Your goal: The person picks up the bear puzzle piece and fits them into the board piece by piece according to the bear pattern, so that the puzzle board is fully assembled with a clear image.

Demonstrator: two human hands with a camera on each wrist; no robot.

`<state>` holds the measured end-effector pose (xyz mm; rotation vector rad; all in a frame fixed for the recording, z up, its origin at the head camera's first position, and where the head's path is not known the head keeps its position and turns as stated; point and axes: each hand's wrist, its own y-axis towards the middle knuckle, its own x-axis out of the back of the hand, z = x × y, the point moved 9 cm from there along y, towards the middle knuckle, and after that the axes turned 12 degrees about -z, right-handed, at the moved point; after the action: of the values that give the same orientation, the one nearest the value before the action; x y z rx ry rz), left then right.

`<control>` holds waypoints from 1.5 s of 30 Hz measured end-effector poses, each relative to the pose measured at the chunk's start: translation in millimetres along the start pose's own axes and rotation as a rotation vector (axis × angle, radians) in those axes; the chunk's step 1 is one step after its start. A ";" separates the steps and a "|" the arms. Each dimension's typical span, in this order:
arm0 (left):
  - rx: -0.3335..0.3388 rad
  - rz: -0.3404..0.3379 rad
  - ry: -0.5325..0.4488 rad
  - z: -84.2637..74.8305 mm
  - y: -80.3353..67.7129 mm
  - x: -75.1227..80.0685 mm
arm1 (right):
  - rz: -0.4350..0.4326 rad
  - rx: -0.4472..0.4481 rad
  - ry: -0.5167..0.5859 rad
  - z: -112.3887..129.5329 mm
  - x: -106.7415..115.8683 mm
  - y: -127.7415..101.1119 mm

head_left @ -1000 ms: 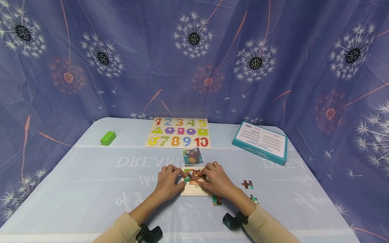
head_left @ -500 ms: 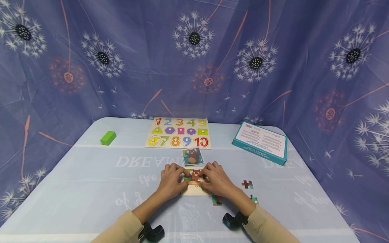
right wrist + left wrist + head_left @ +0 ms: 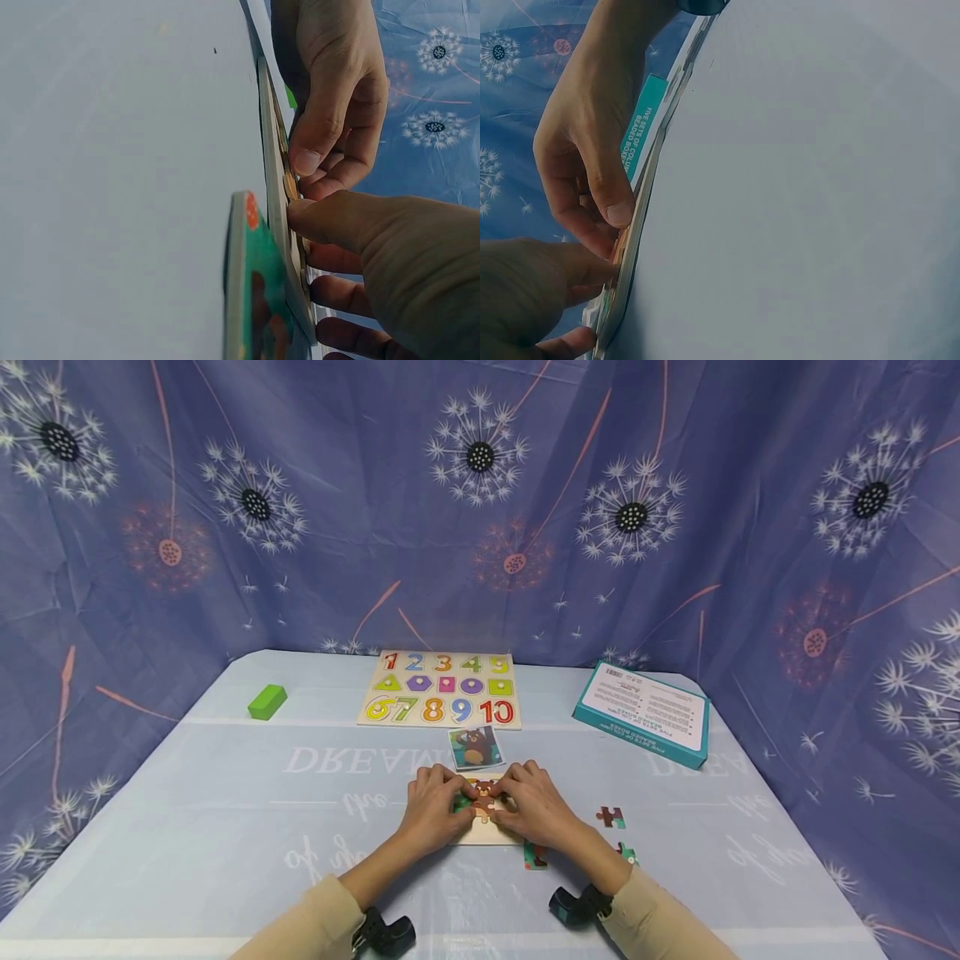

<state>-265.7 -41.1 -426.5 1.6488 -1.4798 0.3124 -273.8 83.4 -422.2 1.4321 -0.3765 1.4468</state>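
A small wooden puzzle board lies in front of me, its lower strip bare. Joined bear puzzle pieces cover its upper part. My left hand has its thumb and index finger bent onto the left side of the pieces, hiding some of the green part. Opposite it, my right hand keeps thumb and index finger on the right-hand piece, which its fingers largely cover. The thumbs of both hands press close together on the thin pieces in the wrist views.
Loose puzzle pieces lie right of the board, one of them at its lower right corner. Beyond stand a bear picture card, a number board, a teal box and a green block.
My left hand has slid right across the board, its fingertips coming closer to my right hand and covering more of the pieces. The right hand stays in place.
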 end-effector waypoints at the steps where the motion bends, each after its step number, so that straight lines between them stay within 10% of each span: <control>1: 0.001 0.000 0.001 -0.4 -0.1 -0.1 | -0.003 0.004 -0.001 0.1 0.1 -0.2; 45: -0.027 -0.020 0.042 -3.1 -3.6 -0.1 | -0.034 -0.010 0.041 -0.3 -0.6 -1.3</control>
<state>-261.4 -39.1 -426.3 1.6248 -1.4296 0.3132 -273.0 83.9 -423.3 1.3926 -0.3317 1.4426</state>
